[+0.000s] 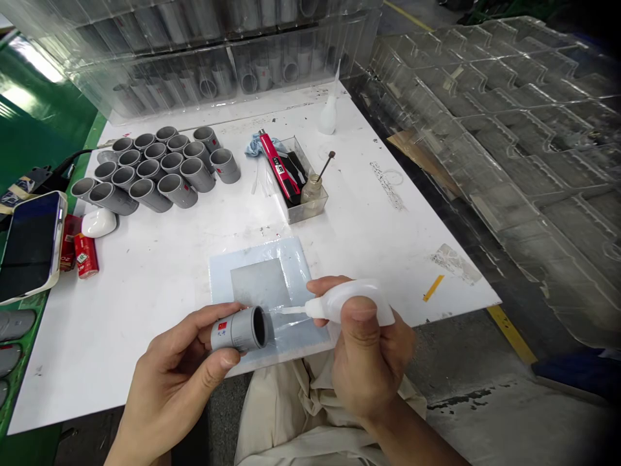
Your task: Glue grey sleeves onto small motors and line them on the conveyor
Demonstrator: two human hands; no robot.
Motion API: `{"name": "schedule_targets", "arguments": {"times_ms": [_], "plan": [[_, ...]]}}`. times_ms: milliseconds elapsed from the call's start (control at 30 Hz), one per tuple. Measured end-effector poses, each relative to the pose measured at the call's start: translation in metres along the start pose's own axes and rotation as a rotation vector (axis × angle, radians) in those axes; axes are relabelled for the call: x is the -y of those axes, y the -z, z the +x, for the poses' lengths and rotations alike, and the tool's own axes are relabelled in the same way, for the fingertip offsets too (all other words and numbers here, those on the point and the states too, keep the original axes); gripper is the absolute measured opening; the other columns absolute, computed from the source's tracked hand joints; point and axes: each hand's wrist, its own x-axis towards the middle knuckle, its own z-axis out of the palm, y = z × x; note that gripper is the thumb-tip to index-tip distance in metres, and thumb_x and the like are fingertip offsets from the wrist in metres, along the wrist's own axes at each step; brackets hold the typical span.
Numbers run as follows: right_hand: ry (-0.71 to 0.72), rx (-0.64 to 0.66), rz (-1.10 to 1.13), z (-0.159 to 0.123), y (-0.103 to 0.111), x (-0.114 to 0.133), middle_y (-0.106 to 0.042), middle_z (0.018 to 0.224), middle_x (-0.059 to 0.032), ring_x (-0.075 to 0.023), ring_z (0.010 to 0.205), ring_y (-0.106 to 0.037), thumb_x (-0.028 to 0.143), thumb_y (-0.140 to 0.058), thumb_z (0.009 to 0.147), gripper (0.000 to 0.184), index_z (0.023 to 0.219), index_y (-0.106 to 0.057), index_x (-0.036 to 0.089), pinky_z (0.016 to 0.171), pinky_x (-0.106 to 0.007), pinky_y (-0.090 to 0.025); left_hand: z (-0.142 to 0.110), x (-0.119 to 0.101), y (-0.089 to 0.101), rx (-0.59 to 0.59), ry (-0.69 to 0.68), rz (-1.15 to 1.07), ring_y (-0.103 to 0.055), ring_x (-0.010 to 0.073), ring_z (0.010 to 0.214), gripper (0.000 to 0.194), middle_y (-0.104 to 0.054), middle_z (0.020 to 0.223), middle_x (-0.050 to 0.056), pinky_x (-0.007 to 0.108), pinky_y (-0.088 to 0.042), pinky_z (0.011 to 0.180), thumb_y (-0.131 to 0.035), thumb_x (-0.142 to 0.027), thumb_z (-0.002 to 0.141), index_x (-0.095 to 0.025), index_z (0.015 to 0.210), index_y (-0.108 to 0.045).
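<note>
L hand (pixel 169 369) fingers closed round grey PVC coupling (pixel 237 330), R hand (pixel 369 349) fingers gripping white squeeze bottle (pixel 349 304), nozzle (pixel 291 310) just beside coupling rim, both over plastic-sheeted pad (pixel 291 259) on white bench (pixel 378 246).

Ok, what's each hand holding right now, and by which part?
The left hand grips a grey PVC pipe coupling around its outer body; the right hand holds a white plastic squeeze bottle by its body.
</note>
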Motion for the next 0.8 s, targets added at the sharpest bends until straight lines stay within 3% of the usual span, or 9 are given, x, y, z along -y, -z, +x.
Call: {"name": "schedule_targets", "arguments": {"times_ms": [233,367,467,567,800], "plan": [[-0.018,0.01,-0.019,-0.001,0.003,0.0,-0.077,0.078,-0.0045,-0.0198,0.063,-0.066,0.046,-0.064,0.109,0.034,0.098,-0.086,0.023,0.057,-0.034,-0.054,0.003,0.007,0.008,0.092,-0.067,0.049,-0.077,0.018,0.071,0.035,-0.088,0.099,0.004,0.023,-0.062,0.061,-0.09,-0.046,0.087,-0.027,0.117,-0.084],[-0.005,0.008,-0.007,-0.002,0.003,-0.001,-0.079,0.081,-0.0049,-0.0199,0.065,-0.066,0.046,-0.063,0.109,0.034,0.096,-0.085,0.023,0.059,-0.034,-0.055,0.002,0.006,0.007,0.027,-0.049,0.053,-0.076,0.0147,0.073,0.033,-0.087,0.101,-0.001,0.019,-0.061,0.064,-0.089,-0.05,0.088,-0.033,0.116,-0.085],[-0.008,0.01,0.01,-0.003,0.004,-0.001,-0.08,0.084,-0.0048,-0.0194,0.067,-0.068,0.045,-0.063,0.109,0.034,0.095,-0.085,0.023,0.062,-0.033,-0.056,0.005,0.007,0.01,0.096,-0.096,0.077,-0.078,0.0143,0.073,0.031,-0.088,0.104,-0.002,0.018,-0.062,0.063,-0.089,-0.044,0.09,-0.036,0.119,-0.084],[-0.019,0.009,0.028,-0.002,0.004,-0.001,-0.08,0.085,-0.0037,-0.0176,0.066,-0.068,0.046,-0.063,0.11,0.033,0.099,-0.086,0.025,0.06,-0.031,-0.055,0.008,0.01,0.015,0.172,-0.161,0.097,-0.082,0.0159,0.08,0.033,-0.089,0.111,0.0,0.017,-0.064,0.067,-0.087,-0.034,0.092,-0.036,0.125,-0.083],[-0.034,-0.001,0.026,0.001,0.003,0.0,-0.072,0.069,-0.0015,-0.0153,0.059,-0.064,0.048,-0.064,0.11,0.035,0.099,-0.087,0.024,0.055,-0.029,-0.051,0.007,0.015,0.019,0.218,-0.209,0.094,-0.082,0.0172,0.108,0.04,-0.083,0.13,-0.001,0.017,-0.065,0.088,-0.084,-0.025,0.095,-0.04,0.132,-0.079]]}}
